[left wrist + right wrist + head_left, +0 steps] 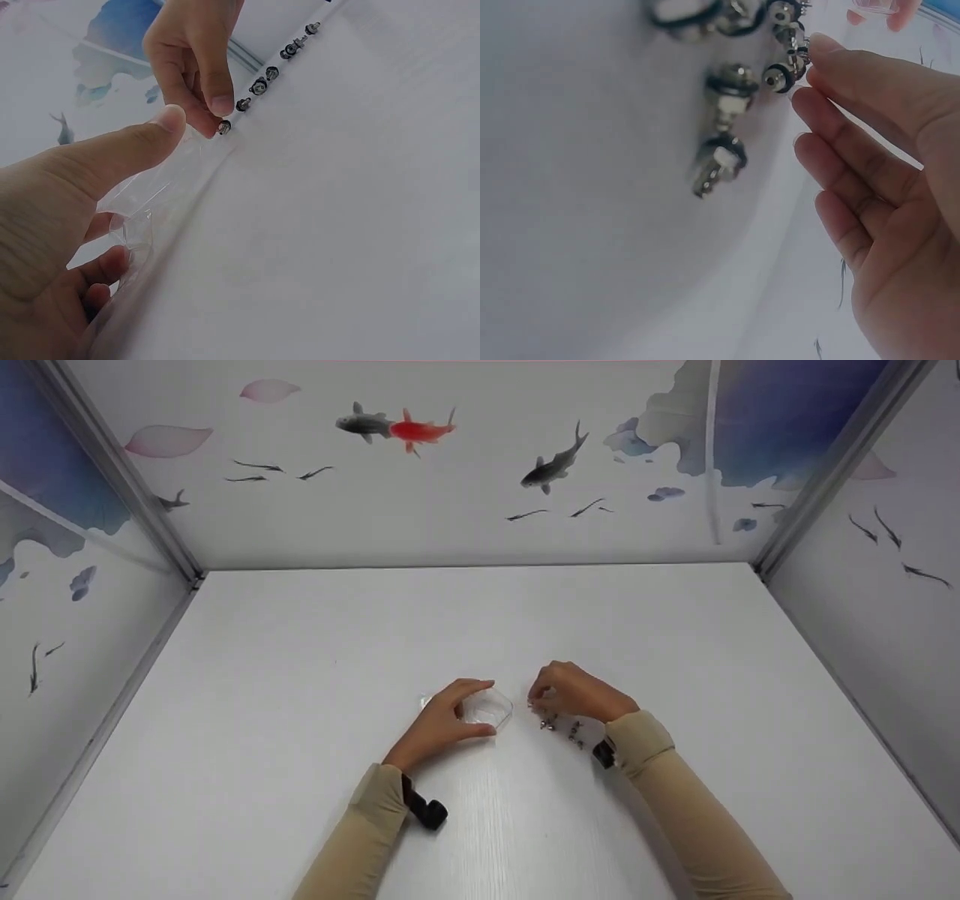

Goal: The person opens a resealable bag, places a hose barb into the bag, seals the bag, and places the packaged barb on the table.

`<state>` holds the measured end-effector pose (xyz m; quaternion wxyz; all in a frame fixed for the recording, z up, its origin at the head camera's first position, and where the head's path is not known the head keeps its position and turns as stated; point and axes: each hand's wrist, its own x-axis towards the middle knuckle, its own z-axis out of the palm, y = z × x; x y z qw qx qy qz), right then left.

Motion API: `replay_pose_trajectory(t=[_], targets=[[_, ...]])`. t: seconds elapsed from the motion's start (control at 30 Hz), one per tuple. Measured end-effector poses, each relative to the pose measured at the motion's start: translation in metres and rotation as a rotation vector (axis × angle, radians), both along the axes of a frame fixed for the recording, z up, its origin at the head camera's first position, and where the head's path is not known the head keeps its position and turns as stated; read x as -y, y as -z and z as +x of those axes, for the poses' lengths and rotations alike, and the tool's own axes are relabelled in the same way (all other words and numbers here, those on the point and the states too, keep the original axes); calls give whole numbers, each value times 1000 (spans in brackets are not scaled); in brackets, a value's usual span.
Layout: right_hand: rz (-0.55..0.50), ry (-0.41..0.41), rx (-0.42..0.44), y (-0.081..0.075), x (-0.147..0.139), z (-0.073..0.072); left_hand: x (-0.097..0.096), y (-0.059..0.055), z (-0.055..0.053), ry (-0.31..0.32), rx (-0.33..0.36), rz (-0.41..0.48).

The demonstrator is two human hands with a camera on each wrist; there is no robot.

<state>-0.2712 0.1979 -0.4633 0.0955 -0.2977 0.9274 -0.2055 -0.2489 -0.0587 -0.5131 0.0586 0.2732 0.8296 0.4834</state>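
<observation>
My left hand (pixel 442 720) is around a clear plastic box (pixel 489 709), its thumb on the near side and its fingers on the far side. In the left wrist view, the see-through wall of the box (pixel 139 229) shows between thumb and fingers. To the right, my right hand (pixel 574 690) pinches a small silver metal fitting (pixel 224 127) with a dark ring between thumb and forefinger, low over the table. Several similar metal fittings (pixel 724 161) lie beside and under the right hand, partly hidden by it in the head view.
The white tabletop (pixel 300 660) is enclosed by a back wall (pixel 465 525) and side walls printed with fish and petals. A clear piece of plastic (pixel 424 702) shows behind the left hand. Black wrist cameras (pixel 429 814) sit at both cuffs.
</observation>
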Motion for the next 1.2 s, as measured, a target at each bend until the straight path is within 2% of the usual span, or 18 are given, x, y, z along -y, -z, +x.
replay_pose_trajectory(t=[0.37, 0.63, 1.2], targets=[[42, 22, -26, 2, 3, 3, 0, -1, 1, -16, 17, -21], [44, -55, -99, 5, 2, 2, 0, 2, 0, -18, 28, -5], [41, -37, -79, -2, 0, 1, 0, 2, 0, -18, 11, -1]])
